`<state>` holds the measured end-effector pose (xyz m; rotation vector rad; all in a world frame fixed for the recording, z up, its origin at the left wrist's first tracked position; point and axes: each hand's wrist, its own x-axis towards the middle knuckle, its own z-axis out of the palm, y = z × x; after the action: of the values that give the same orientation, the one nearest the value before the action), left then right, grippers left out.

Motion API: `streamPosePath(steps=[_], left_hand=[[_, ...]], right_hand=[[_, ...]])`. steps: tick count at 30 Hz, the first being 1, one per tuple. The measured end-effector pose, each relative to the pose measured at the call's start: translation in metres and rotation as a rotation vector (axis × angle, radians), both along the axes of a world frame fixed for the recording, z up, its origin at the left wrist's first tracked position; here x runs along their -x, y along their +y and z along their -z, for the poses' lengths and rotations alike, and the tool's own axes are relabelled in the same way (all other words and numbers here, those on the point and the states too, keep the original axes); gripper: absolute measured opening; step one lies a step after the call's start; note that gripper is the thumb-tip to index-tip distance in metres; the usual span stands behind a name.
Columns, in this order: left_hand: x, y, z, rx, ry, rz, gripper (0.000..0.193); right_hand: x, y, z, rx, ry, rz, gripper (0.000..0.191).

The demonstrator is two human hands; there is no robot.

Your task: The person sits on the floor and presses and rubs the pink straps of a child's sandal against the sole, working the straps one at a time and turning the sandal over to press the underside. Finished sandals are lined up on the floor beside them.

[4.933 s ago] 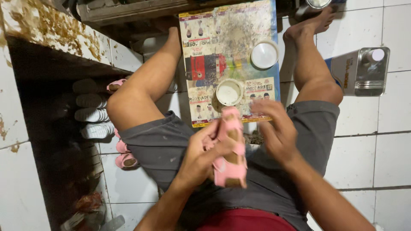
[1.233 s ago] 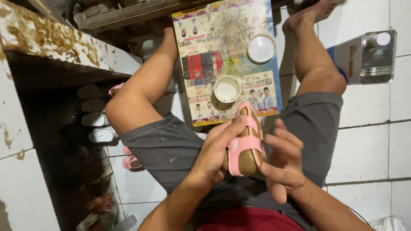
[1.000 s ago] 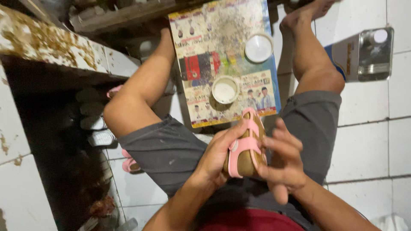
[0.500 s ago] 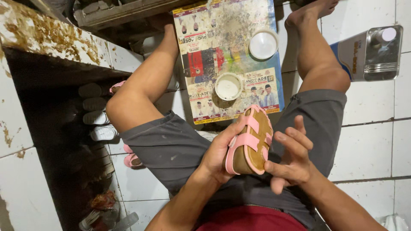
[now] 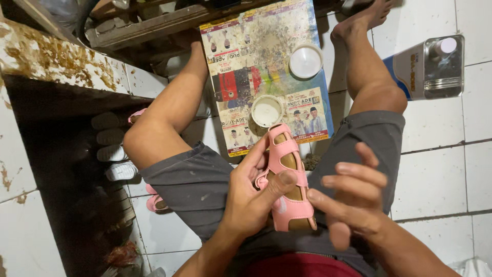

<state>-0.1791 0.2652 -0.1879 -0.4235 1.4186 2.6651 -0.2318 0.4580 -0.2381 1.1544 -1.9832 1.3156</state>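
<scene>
Pink sandal (image 5: 287, 179), sole hidden, gripped by left hand (image 5: 251, 197); right hand (image 5: 353, 197) spread.

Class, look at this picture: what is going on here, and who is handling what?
A person sits on a tiled floor with knees apart. The left hand grips a small pink sandal, thumb pressed across its straps. The right hand touches the sandal's side with fingers spread. Ahead, on a printed poster, stand an open round tub of white paste and its lid.
</scene>
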Motion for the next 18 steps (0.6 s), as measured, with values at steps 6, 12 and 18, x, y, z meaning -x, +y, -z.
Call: streamPosePath(steps=[6,12,18], left_hand=[[0.002,0.003,0.001,-0.027,0.011,0.009,0.085],[0.000,0.003,0.001,-0.037,0.006,0.034,0.086],[0.000,0.004,0.000,-0.036,0.006,0.058,0.086]], right_hand=[[0.000,-0.005,-0.004,0.101,-0.119,-0.056,0.065],[-0.005,-0.003,-0.006,0.024,-0.257,-0.075,0.058],[-0.013,-0.003,0.002,0.075,-0.367,-0.112,0.051]])
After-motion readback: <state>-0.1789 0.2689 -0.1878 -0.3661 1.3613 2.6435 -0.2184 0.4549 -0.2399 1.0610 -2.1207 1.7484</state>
